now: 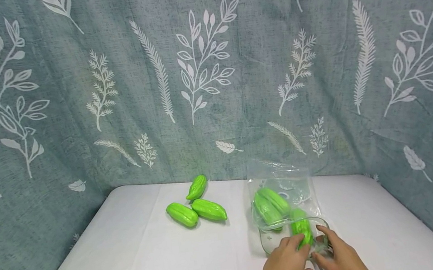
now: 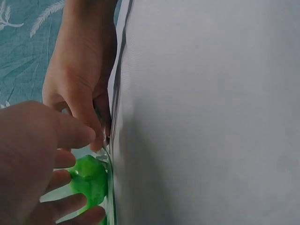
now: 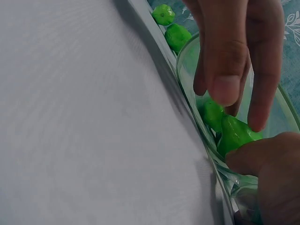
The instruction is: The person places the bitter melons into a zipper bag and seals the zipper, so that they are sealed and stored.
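Note:
A clear plastic bag (image 1: 303, 187) lies on the right of the table, its rounded mouth spread toward me. Two green bitter melons (image 1: 268, 205) sit deep inside it. Another bitter melon (image 1: 300, 229) lies lengthwise in the mouth, also seen in the right wrist view as a bright green melon (image 3: 234, 136). My left hand (image 1: 284, 263) reaches over the mouth from the left, with loosely extended fingertips right at that melon's near end. My right hand (image 1: 341, 257) pinches the bag's rim on the right with thumb and fingers; the left wrist view shows this pinching hand (image 2: 84, 79) too.
Three more bitter melons lie loose left of the bag: one at the back (image 1: 197, 187), one in front (image 1: 182, 214) and one to the right (image 1: 209, 210). A white cloth covers the table (image 1: 154, 257). Behind and beside it hangs a leaf-patterned teal curtain (image 1: 133, 95).

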A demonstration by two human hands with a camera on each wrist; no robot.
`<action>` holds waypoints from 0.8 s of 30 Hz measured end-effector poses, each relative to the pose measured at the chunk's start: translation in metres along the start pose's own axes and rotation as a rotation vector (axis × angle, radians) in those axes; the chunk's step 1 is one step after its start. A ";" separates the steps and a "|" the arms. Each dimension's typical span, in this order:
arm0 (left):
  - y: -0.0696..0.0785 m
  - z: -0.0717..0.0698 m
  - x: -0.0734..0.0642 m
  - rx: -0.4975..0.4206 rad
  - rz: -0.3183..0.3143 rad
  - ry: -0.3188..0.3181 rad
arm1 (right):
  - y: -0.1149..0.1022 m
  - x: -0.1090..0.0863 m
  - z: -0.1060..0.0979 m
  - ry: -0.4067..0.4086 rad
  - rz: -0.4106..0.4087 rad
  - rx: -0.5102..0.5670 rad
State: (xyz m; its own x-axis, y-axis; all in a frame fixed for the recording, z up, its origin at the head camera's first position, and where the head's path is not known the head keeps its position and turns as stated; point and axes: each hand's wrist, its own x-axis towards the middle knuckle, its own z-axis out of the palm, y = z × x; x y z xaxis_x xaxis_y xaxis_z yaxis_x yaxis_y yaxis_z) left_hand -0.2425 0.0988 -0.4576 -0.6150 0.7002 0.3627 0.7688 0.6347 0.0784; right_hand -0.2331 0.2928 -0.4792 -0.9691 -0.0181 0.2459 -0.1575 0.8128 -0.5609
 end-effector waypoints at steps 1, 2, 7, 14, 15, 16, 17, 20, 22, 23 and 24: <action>0.000 0.000 0.000 -0.001 0.007 -0.012 | 0.000 0.000 0.000 -0.002 0.003 -0.005; -0.001 0.001 0.000 0.001 0.011 -0.023 | 0.000 0.001 0.000 -0.005 0.005 -0.009; -0.002 0.002 0.002 -0.009 0.027 -0.071 | 0.002 0.000 0.000 0.003 0.004 -0.002; -0.003 0.007 0.006 -0.003 0.046 -0.054 | 0.000 -0.001 0.001 0.051 -0.039 -0.010; -0.004 0.007 0.007 0.013 0.047 -0.047 | 0.000 0.000 0.001 0.050 -0.040 -0.010; -0.004 0.007 0.007 0.029 0.045 -0.043 | -0.001 0.000 0.001 0.044 -0.034 -0.008; -0.005 0.007 0.007 0.046 0.043 -0.037 | -0.002 0.000 0.001 0.038 -0.026 -0.008; -0.005 0.006 0.008 0.072 0.026 -0.040 | -0.003 0.001 0.000 0.014 0.002 -0.013; -0.004 0.005 0.009 0.071 0.019 -0.049 | -0.003 0.001 -0.001 0.007 0.009 -0.009; -0.004 0.005 0.010 0.067 0.015 -0.053 | -0.002 0.001 -0.001 0.008 0.006 -0.009; -0.004 0.005 0.010 0.059 0.011 -0.060 | -0.002 0.001 -0.001 0.010 0.001 -0.008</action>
State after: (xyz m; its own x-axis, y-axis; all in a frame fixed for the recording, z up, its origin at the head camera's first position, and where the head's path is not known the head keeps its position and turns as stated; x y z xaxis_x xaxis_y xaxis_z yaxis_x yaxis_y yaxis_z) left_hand -0.2524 0.1052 -0.4593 -0.6172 0.7246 0.3064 0.7652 0.6435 0.0196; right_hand -0.2332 0.2921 -0.4770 -0.9673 -0.0115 0.2533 -0.1550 0.8174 -0.5548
